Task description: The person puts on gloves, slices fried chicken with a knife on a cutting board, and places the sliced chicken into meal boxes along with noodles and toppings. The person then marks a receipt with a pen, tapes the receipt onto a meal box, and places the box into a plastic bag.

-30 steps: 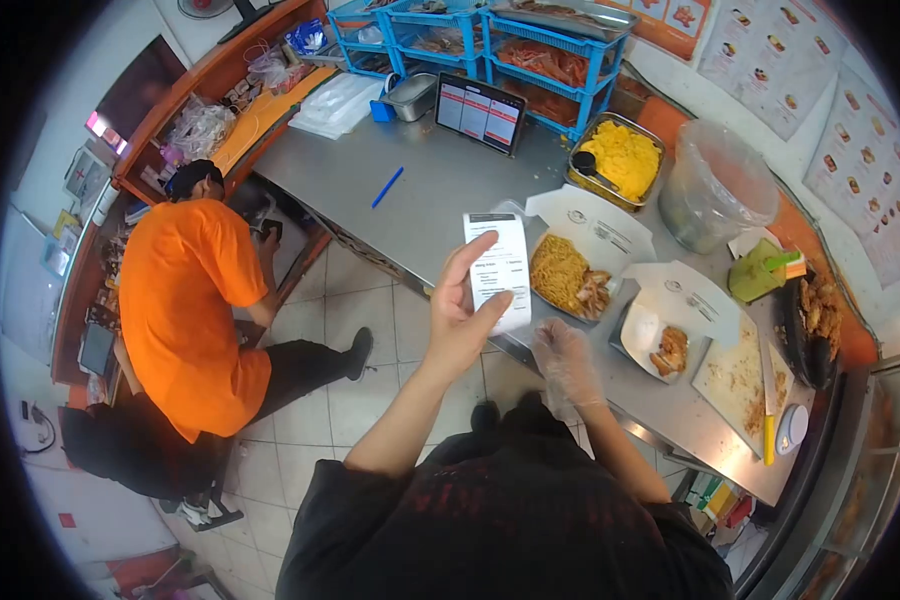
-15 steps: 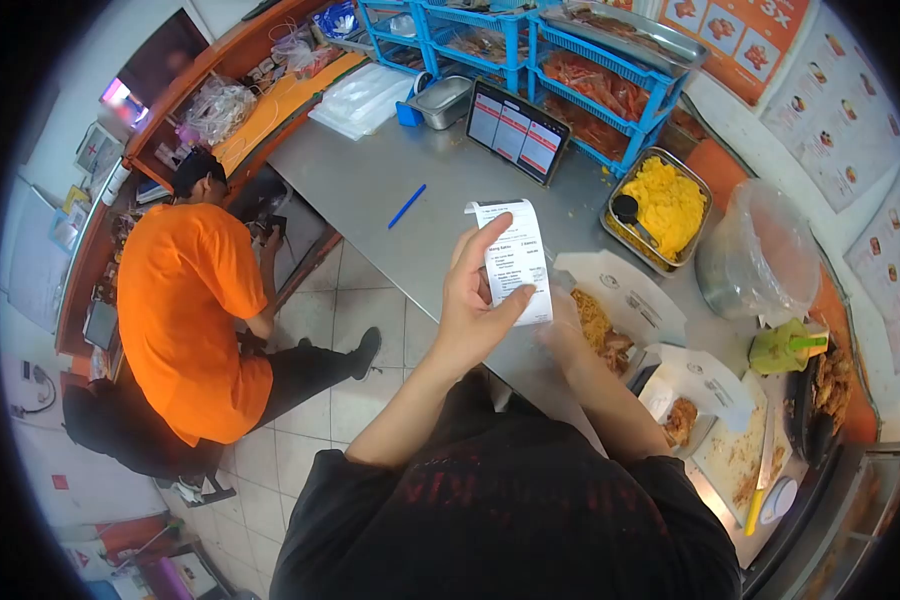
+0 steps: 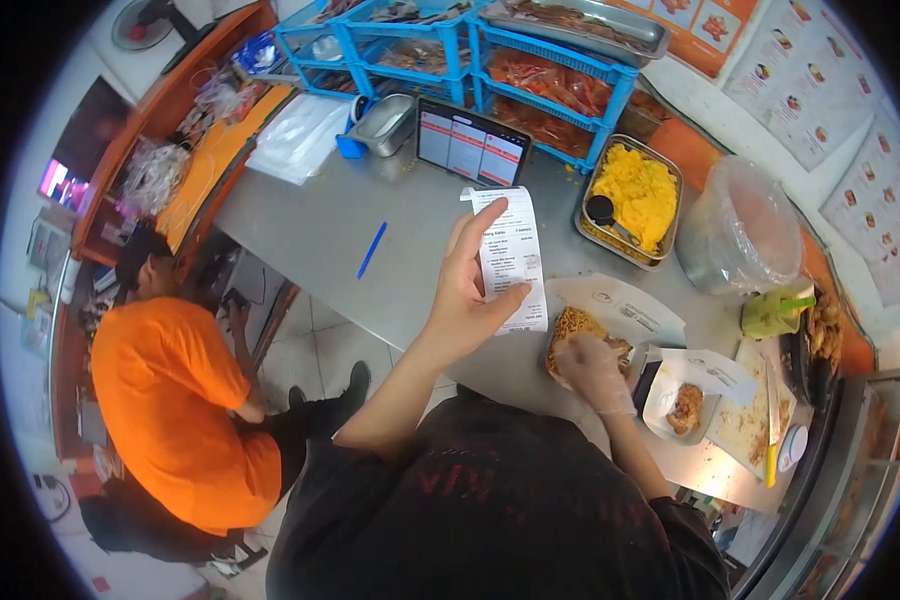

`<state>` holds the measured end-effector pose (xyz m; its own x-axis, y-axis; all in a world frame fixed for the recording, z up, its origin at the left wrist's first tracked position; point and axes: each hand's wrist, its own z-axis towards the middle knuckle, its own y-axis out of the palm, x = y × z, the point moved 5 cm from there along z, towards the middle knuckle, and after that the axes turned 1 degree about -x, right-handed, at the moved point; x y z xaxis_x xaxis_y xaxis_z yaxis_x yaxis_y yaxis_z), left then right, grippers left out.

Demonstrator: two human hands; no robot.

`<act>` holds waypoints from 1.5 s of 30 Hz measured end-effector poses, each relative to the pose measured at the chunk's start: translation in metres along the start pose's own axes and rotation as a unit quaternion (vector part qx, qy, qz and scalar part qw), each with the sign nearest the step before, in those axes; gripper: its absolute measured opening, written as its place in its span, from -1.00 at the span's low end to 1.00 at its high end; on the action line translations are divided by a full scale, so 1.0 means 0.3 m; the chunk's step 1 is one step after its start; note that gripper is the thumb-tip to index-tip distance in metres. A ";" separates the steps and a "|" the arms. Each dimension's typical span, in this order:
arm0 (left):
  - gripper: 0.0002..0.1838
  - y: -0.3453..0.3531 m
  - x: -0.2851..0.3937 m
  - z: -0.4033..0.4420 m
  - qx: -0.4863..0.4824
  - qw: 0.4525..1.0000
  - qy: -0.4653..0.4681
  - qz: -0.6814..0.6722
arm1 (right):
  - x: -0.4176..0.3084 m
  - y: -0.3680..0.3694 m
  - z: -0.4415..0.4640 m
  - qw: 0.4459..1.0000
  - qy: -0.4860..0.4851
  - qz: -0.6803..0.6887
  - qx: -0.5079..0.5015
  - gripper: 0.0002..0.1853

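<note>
A printed receipt [image 3: 513,262] is held upright by my left hand [image 3: 468,290], fingers along one edge and thumb on its front, above the steel table. My right hand [image 3: 590,368], in a clear plastic glove, is over the box of noodles [image 3: 577,325]; its fingertips are at the food and hidden, so what they hold cannot be made out. Sliced meat shows beside the noodles, and the box's white lid [image 3: 625,308] stands open. Right of it, a second open box [image 3: 660,402] has a piece of fried chicken [image 3: 686,409] in it.
A tablet [image 3: 472,143] stands at the back before blue racks [image 3: 560,92]. Yellow food [image 3: 638,195] fills a steel tray. A blue pen [image 3: 372,250] lies left. A yellow-handled knife [image 3: 773,420] rests on a cutting board at right. A person in orange [image 3: 175,400] sits at left.
My right hand has moved from behind the receipt to the noodle box. My left hand still holds the receipt. The camera view has shifted, and the seated person appears lower.
</note>
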<state>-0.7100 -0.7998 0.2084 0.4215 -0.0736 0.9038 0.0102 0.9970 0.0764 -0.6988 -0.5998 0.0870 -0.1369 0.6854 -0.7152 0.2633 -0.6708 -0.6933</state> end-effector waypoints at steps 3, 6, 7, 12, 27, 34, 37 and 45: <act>-0.18 0.003 -0.016 0.021 -0.018 1.000 -0.019 -0.015 | -0.017 0.105 0.034 0.997 0.000 -0.069 -0.034 -0.78; -0.19 -0.007 -0.027 0.034 -0.024 0.998 -0.040 -0.032 | 0.016 0.198 0.085 0.996 0.022 -0.086 -0.019 -0.76; -0.19 -0.009 -0.035 0.034 -0.024 0.998 -0.041 -0.034 | 0.044 0.233 0.105 0.996 0.024 -0.087 -0.018 -0.76; -0.23 -0.009 -0.082 0.045 -0.026 0.992 -0.086 -0.085 | -0.103 0.227 0.161 0.994 -0.090 0.049 -0.029 -0.72; -0.34 -0.023 -0.116 0.148 -0.018 0.992 -0.083 -0.093 | -0.097 -0.479 0.430 0.995 0.027 0.095 -0.015 -0.76; -0.35 -0.049 -0.125 0.153 0.008 0.993 -0.088 -0.077 | -0.219 -0.431 0.508 0.990 -0.084 -0.096 -0.063 -0.74; -0.33 -0.074 -0.110 0.141 0.025 0.996 -0.074 -0.048 | -0.297 -0.388 0.526 0.980 -0.145 -0.117 -0.077 -0.75; -0.31 -0.248 -0.038 0.052 0.113 0.993 -0.043 0.009 | -0.438 -0.160 0.655 0.963 -0.236 -0.046 -0.122 -0.75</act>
<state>-0.7297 -0.8735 0.1988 0.3406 -0.0676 0.9378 -0.2042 0.9683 0.1440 -0.8810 -0.7134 0.1968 -0.5745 0.4941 -0.6525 0.4384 -0.4874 -0.7551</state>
